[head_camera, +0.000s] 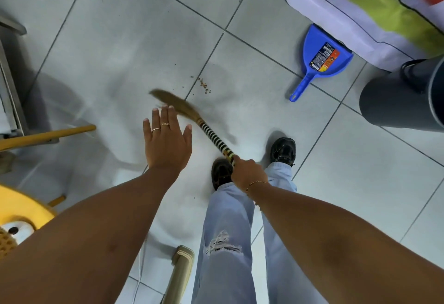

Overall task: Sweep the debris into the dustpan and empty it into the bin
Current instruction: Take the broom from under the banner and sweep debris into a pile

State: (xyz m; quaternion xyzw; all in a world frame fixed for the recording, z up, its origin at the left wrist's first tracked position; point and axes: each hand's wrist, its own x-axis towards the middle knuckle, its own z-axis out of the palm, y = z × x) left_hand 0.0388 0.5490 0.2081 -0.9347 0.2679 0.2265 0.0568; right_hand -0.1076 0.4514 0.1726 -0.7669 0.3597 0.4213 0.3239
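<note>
Straw-coloured bristles, blurred, tip the hand broom (192,116), whose handle is wrapped in black-and-white bands. The right hand (247,174) is clenched around the handle end. The left hand (165,140) hovers flat, fingers spread, grasping nothing. Brown crumbs (204,85) lie on grey floor tiles (120,39) just beyond the bristles. A blue plastic dustpan (322,58) rests near the dark cylindrical bin (398,99).

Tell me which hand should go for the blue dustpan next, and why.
Left, probably. The left hand is open and holds nothing, while the right hand grips the broom. The dustpan does lie off to the right, though, so the left would have to reach across.
</note>
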